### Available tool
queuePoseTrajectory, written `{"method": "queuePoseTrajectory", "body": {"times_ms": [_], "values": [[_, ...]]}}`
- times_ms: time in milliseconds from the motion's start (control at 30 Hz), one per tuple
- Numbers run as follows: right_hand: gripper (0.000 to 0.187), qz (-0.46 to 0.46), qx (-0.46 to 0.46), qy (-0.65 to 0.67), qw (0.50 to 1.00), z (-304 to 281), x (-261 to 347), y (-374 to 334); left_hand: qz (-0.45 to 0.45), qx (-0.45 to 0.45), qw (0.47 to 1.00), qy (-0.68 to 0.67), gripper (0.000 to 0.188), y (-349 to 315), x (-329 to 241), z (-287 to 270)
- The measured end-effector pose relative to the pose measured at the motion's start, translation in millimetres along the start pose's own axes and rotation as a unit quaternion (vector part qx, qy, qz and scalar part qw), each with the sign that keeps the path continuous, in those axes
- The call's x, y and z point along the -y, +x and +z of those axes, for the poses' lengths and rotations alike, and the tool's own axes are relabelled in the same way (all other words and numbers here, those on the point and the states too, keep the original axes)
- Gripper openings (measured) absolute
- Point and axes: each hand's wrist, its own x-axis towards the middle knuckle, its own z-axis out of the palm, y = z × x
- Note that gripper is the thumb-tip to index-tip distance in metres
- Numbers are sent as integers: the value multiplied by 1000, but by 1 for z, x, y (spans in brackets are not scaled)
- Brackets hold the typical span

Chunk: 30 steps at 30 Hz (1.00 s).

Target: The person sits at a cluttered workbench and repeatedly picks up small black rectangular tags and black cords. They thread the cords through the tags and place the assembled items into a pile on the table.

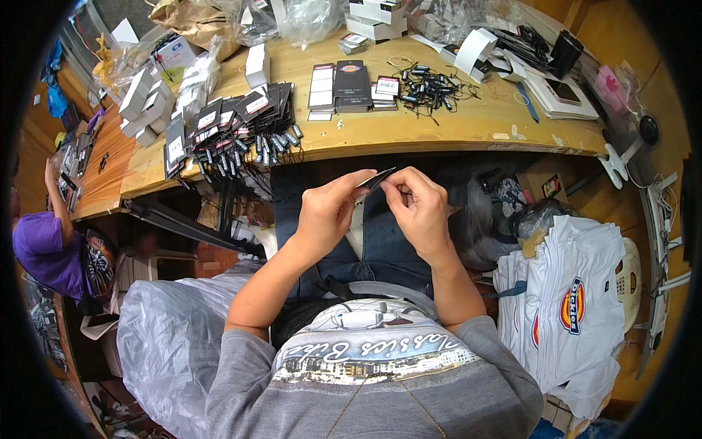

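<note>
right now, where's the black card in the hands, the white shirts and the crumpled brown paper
Black card (377, 178): head view, middle of its dark face.
White shirts (548, 311): head view, cloth near the pile's middle.
Crumpled brown paper (196, 22): head view, middle of its creased surface.

Bright light falls on the wooden table (439, 135), while the space beneath (462, 170) sinks into shadow. Fisheye distortion bends the outer edges (the corners go black).

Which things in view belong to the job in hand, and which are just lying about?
Likely the job's:
thin black card between left hand and right hand
pile of black tags
black cards
black cords

Apparently lying about:
white shirts
phone
large plastic bag
brown paper
</note>
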Motion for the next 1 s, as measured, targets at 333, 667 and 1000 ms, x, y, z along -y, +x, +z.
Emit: {"method": "queuePoseTrajectory", "body": {"times_ms": [333,667,1000], "values": [[7,51,-13,74,996,3,-11,-1,33,44,997,51,29,2,-3,-5],[8,-49,-51,30,997,3,6,1,-109,-67,983,-129,19,4,-1,2],[12,-84,-53,-16,995,-1,9,1,7,-38,996,-81,23,8,-7,-3]]}}
